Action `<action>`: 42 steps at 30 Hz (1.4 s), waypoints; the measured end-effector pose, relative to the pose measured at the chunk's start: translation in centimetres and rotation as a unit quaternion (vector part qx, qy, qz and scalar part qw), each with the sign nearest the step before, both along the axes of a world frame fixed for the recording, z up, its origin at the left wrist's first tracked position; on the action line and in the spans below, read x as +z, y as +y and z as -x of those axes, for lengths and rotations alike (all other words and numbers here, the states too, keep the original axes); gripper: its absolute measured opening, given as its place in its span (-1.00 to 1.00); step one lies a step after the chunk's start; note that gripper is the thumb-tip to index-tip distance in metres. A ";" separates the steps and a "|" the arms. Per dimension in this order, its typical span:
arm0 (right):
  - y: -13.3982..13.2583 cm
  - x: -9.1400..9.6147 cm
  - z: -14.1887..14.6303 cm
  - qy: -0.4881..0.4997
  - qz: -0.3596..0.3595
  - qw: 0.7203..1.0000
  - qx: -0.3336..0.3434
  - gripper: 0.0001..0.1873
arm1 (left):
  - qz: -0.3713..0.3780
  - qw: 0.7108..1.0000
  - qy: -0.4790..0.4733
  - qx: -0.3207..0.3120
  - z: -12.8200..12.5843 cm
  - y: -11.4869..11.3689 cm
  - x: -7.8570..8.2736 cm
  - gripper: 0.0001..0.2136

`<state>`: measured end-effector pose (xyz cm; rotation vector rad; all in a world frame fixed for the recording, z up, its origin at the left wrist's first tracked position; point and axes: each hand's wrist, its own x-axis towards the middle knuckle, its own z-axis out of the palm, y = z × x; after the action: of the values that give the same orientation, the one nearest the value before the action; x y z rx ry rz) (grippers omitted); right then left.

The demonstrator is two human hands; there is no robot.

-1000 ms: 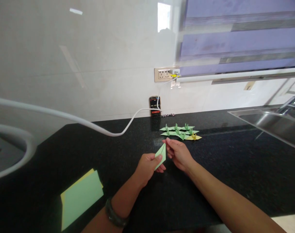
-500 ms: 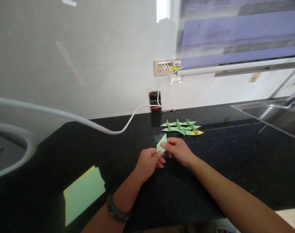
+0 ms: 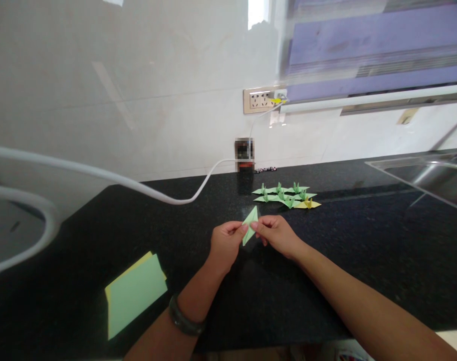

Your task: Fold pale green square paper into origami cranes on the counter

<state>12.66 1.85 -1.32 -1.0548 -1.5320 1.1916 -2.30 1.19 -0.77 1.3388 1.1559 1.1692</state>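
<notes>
A small folded piece of green paper (image 3: 250,225), long and diamond-shaped, is held up over the dark countertop. My left hand (image 3: 227,243) pinches its left edge between thumb and fingers. From the other side, my right hand (image 3: 276,233) grips the right edge, thumb on the near face. Just beyond my hands stand several green paper cranes (image 3: 279,190) in close rows, with one yellow paper crane (image 3: 308,203) at their right end. To the left of my forearm lies a stack of green and yellow paper sheets (image 3: 138,296).
A phone (image 3: 244,154), its screen blurred out, leans on the tiled wall beside a beaded string (image 3: 266,170). A white cable (image 3: 176,201) arcs across the left, near the wall socket (image 3: 260,101). At the right is a steel sink (image 3: 431,175) set in the black countertop (image 3: 198,321).
My left hand has shifted its hold upward along the green paper's left edge, and the paper's lower point now shows. The whole view has moved slightly.
</notes>
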 end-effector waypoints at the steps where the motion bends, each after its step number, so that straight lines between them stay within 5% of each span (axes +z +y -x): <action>1: 0.0 0.0 0.2 0.017 0.000 1.000 -0.002 -0.69 | 0.001 1.000 0.002 0.007 0.1 0.1 -0.1 -0.74; 8: -0.3 -0.4 0.8 0.087 0.021 0.995 -0.038 -0.75 | 0.041 0.996 -0.048 -0.060 -0.2 0.2 -0.5 -0.77; 24: -0.1 -0.9 1.1 0.113 0.046 0.991 -0.061 -0.73 | 0.084 0.994 -0.006 -0.076 -0.4 -0.1 -0.4 -0.83; 30: 1.1 -0.4 -0.2 0.199 0.030 0.968 -0.151 -0.76 | 0.108 0.990 0.012 -0.094 -0.3 -0.1 0.0 -0.83; 37: 0.3 -0.4 0.2 0.089 0.030 0.995 -0.039 -0.77 | 0.100 0.985 -0.131 -0.043 0.1 0.4 -0.1 -0.74; 42: -0.4 -0.2 0.7 0.046 0.013 0.999 -0.024 -0.80 | 0.105 0.983 -0.148 -0.041 0.1 0.4 0.1 -0.75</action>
<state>11.94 1.47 -1.53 -1.0350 -1.4163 1.2134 -2.36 1.56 -0.71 1.0039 0.9688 1.1110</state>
